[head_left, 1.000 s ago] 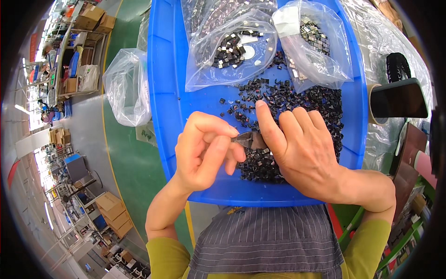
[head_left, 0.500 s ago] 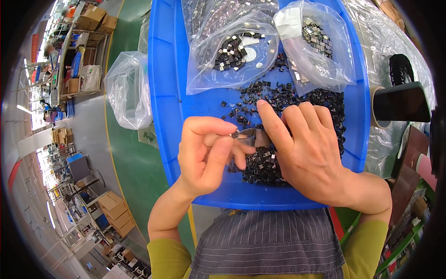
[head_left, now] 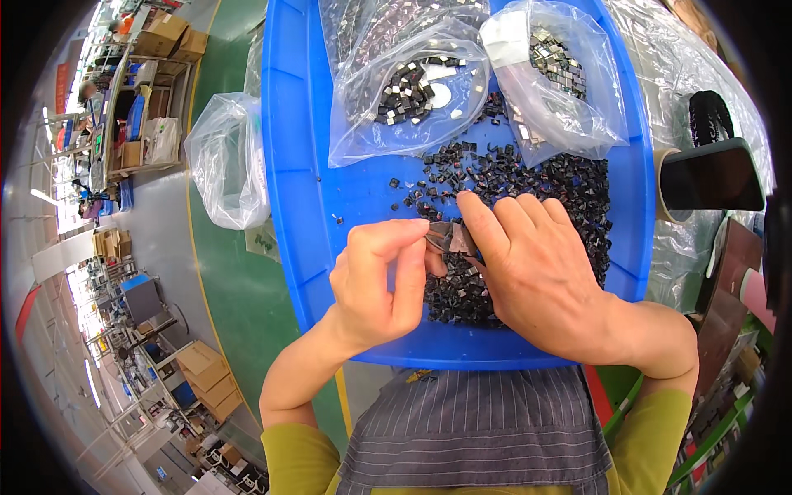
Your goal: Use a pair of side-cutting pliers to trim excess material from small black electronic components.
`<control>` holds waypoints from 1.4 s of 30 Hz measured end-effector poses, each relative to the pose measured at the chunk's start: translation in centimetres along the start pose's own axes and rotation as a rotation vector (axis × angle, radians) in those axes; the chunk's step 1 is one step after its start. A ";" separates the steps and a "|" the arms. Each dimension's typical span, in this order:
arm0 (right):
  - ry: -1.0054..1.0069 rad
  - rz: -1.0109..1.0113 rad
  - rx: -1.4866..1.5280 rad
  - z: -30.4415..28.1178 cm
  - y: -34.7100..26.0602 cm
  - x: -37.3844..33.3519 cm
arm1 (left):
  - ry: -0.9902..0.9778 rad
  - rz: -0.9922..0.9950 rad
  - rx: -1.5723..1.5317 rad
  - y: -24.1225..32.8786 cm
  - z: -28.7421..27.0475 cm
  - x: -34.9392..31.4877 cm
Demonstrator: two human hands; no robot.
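Green floor [head_left: 247,289] is flanking blue tray [head_left: 355,194] at nine o'clock; black pieces [head_left: 582,186] are lying centre-to-three. Right grip [head_left: 544,280] is clamping dark tool [head_left: 458,239]; left grip [head_left: 379,280] sitting at its nine o'clock, closure unclear.

Flat tool [head_left: 459,239]: dark, shiny, metallic, tapering leftward; exact type not discernible. It is positioned between the left hand [head_left: 375,285] and right hand [head_left: 544,285], above the parts, its right end partly covered.

Small square parts [head_left: 573,186]: black, some with reflective faces; loose, randomly oriented, heaped inside the blue tray [head_left: 297,190], thinning to scattered single pieces toward the left.
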State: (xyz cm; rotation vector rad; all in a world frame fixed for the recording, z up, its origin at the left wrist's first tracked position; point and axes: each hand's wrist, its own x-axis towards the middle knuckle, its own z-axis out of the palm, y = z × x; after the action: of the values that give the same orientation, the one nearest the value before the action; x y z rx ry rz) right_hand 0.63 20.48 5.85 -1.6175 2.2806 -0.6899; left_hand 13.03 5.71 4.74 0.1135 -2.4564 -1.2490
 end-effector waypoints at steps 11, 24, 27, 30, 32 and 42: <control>0.098 -0.040 -0.085 0.3 0.0 0.1 | -0.069 -0.494 -0.480 1.9 -1.7 1.6; 0.107 -0.050 -0.084 -0.1 0.3 0.8 | -0.017 -0.678 -0.816 1.8 -2.6 1.8; 0.101 -0.049 -0.087 -0.3 0.3 0.9 | -0.019 -0.648 -0.767 2.0 -2.3 1.6; 0.081 -0.037 -0.090 -0.3 0.2 0.9 | -0.029 -0.617 -0.761 1.8 -2.3 1.4; 0.080 -0.036 -0.097 -0.3 0.3 0.8 | -0.028 -0.599 -0.761 1.8 -2.2 1.4; 0.038 -0.027 -0.096 -0.6 0.3 0.7 | -0.010 -0.593 -0.719 1.9 -1.7 1.6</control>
State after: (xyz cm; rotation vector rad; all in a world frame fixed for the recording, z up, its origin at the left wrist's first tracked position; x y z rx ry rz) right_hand -0.12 20.04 6.26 -1.6941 2.3570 -0.6318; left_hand 12.40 5.17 7.68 0.6625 -1.8733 -2.2946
